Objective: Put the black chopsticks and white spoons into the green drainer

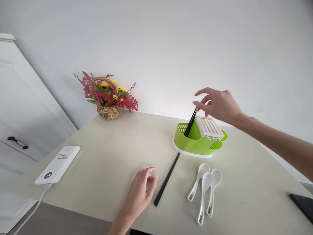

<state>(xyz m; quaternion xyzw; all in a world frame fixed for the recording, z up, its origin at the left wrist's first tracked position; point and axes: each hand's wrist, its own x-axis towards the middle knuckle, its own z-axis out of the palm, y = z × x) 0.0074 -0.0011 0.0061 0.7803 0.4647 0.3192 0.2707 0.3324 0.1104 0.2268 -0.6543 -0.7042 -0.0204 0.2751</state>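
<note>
My right hand (pixel 217 103) hovers over a green utensil holder (pixel 195 143) with a white slotted insert (pixel 209 126). Its fingertips pinch the top of black chopsticks (pixel 191 123) that stand tilted inside the holder. My left hand (pixel 141 191) rests on the beige table (pixel 110 153) near the front edge, fingers loosely curled and apart, holding nothing. Just to its right lies another black chopstick (pixel 167 179) on the table, pointing toward the holder. Three white spoons (pixel 205 189) lie side by side in front of the holder.
A white power bank (pixel 58 164) with a cable lies at the table's left edge. A wicker basket of red and yellow flowers (pixel 107 98) stands at the back by the wall. A dark flat object (pixel 303 204) sits at the right edge. A white cabinet (pixel 19 107) stands on the left.
</note>
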